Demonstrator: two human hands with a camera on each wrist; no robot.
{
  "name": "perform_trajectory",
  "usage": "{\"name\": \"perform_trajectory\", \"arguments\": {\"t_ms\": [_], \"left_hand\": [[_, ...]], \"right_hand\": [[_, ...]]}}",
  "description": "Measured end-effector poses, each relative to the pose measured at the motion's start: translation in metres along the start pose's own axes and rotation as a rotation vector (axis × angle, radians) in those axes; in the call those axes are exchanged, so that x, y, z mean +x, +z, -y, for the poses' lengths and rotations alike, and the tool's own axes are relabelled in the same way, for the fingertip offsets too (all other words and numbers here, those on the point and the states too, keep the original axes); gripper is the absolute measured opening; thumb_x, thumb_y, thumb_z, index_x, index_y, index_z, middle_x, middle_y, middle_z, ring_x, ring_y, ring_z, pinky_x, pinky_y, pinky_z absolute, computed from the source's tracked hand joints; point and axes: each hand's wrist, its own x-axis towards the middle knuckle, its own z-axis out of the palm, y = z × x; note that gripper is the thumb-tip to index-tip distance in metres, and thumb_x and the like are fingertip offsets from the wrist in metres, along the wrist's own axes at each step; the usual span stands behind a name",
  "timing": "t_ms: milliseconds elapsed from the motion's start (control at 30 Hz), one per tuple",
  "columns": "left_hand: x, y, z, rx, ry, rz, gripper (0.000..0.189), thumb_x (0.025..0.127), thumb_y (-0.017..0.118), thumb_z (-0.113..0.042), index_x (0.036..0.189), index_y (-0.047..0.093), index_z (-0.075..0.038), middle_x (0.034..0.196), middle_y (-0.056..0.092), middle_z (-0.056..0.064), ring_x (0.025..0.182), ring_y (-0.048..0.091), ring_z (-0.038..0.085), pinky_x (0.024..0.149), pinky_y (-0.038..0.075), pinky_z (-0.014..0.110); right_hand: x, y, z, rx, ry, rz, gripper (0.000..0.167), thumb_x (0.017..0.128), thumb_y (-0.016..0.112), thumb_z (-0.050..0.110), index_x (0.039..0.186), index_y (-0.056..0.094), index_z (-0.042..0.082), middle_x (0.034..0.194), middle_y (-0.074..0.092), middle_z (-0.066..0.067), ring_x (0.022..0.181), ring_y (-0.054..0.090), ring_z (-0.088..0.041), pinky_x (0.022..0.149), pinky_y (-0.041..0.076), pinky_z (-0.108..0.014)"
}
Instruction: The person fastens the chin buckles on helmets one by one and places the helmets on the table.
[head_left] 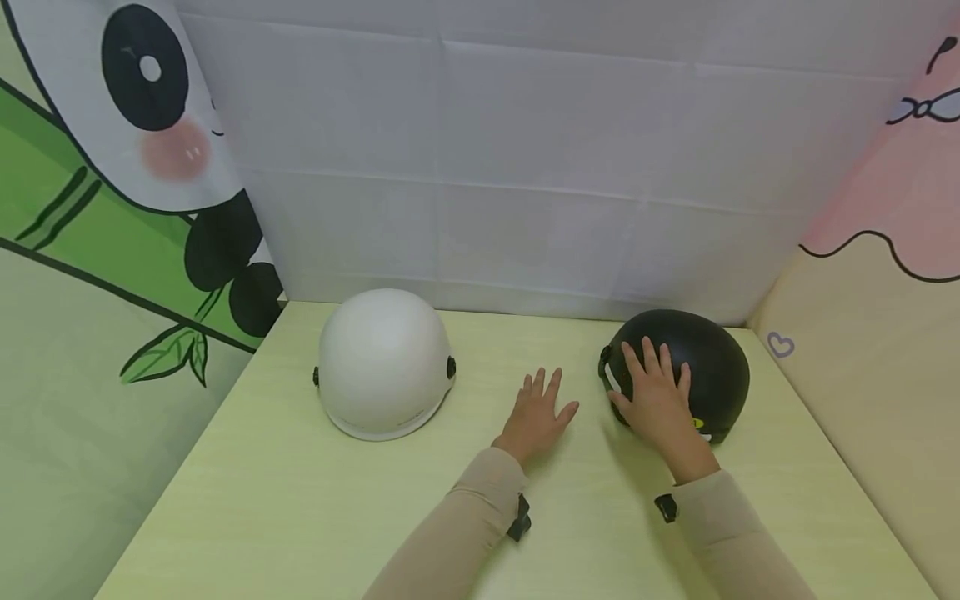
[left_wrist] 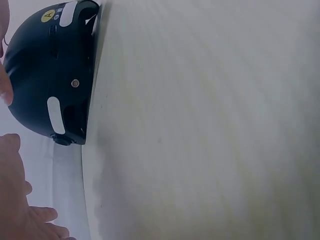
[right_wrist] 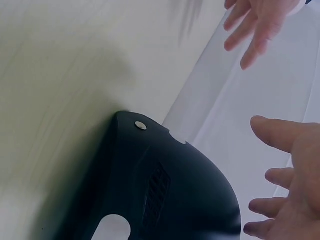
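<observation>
A black helmet (head_left: 712,358) with white patches and a yellow sticker sits at the right of the table. Over it my right hand (head_left: 660,400) has its fingers spread; in the right wrist view this hand (right_wrist: 295,185) shows a narrow gap from the dark shell (right_wrist: 190,195). My left hand (head_left: 532,421) hovers between the two helmets, fingers straight and thumb out, holding nothing. A white helmet (head_left: 386,358) with black side fittings stands on the left, dome up. In the left wrist view the black helmet (left_wrist: 45,75) shows its side, with my left hand (left_wrist: 20,200) below it.
Both helmets rest on a pale yellow-green table (head_left: 337,517). A creased white sheet (head_left: 525,167) rises behind its back edge. Printed cartoon panels flank it, a green one (head_left: 75,333) on the left and a pink and cream one (head_left: 885,333) on the right.
</observation>
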Motion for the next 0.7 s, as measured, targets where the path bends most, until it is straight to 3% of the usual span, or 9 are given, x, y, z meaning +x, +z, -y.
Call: {"name": "perform_trajectory", "arguments": {"t_ms": [400,700], "left_hand": [[0.002,0.014,-0.015,-0.071,0.045,-0.003,0.066,0.104,0.038,-0.047,0.156,0.021,-0.011,0.156,0.022,0.021,0.142,0.019,0.041,0.112,0.02,0.047],[0.005,0.019,-0.02,-0.099,0.044,0.011,0.068,0.103,0.033,-0.052,0.157,0.018,-0.014,0.158,0.02,0.018,0.143,0.018,0.038,0.113,0.02,0.046]], "right_hand": [[0.0,-0.012,-0.013,0.026,0.03,-0.035,0.078,0.093,0.066,0.028,0.154,0.023,0.004,0.156,0.008,-0.029,0.141,0.001,-0.049,0.104,-0.003,-0.07],[0.0,-0.021,-0.019,0.016,0.044,-0.052,0.078,0.094,0.064,0.031,0.154,0.022,0.005,0.157,0.008,-0.029,0.141,0.0,-0.049,0.104,-0.003,-0.07]]}}
